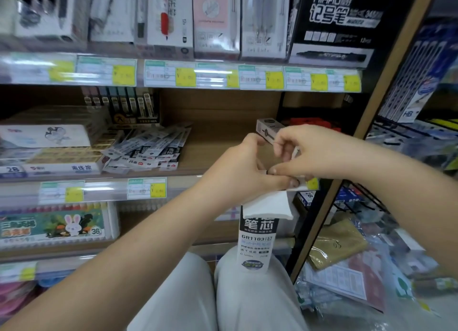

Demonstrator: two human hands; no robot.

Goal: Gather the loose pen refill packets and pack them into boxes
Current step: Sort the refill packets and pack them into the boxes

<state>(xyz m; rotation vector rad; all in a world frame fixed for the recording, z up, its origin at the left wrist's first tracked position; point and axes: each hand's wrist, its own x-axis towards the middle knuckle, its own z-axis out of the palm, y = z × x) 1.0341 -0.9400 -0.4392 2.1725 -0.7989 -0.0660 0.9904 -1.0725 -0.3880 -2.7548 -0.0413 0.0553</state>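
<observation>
A person crouches or sits in front of a stationery shop shelf, seen from their own head looking down past both bare forearms to knees in pale trousers (223, 293).

Both hands meet at the top of a tall, narrow refill box (256, 241), which stands upright over the knees, in front of the shelf edge. The box is black above and white below, printed with Chinese characters and "GR1103". Its white top flap (266, 205) is open and folded forward.

The left hand (239, 167) curls around the box's upper end, fingers closed on it. The right hand (304, 152) comes in from the right, thumb and fingertips pinched narrowly at the box mouth. Whether it grips a packet or only the cardboard cannot be told, because the hands cover the opening.

The loose pen refill packets (148, 148) lie in a fanned, untidy heap on the middle shelf (218, 142), left of the hands and well apart from them. Just left of the heap sits a tray of erasers (64, 154) at the shelf's front edge. Another small box (269, 127) lies on the same shelf just behind the hands.

Yellow price tags (186, 76) line the shelf edges. A crayon set (52, 225) with a rabbit on it sits on the lower shelf at left.
</observation>
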